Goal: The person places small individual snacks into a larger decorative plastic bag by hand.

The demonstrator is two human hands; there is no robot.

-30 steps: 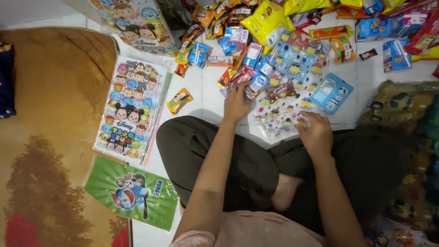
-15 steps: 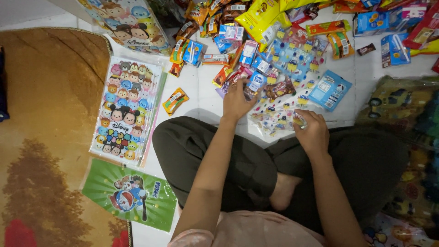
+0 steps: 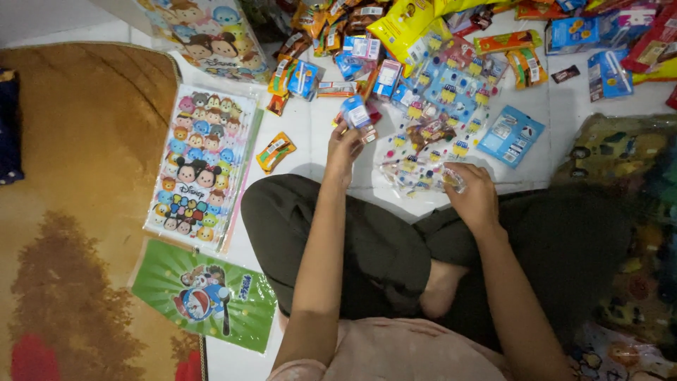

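Note:
I sit cross-legged on a white tiled floor (image 3: pixel 310 134). My left hand (image 3: pixel 344 147) holds a small blue and white carton (image 3: pixel 358 115) up off the floor. My right hand (image 3: pixel 471 195) grips the near edge of a clear plastic bag (image 3: pixel 430 152) printed with small yellow and blue figures, which lies on the floor among the snacks. A heap of snack packets (image 3: pixel 416 49) in blue, orange, yellow and red spreads beyond both hands.
A stack of cartoon-printed plastic bags (image 3: pixel 201 166) lies to my left, a green cartoon bag (image 3: pixel 204 296) nearer me. An orange snack packet (image 3: pixel 275 152) lies alone. A brown rug (image 3: pixel 77 212) covers the left; a patterned cushion (image 3: pixel 620 155) is at the right.
My left hand has lifted a small blue carton out of the pile. My right hand stays on the clear bag's edge. The view has shifted slightly.

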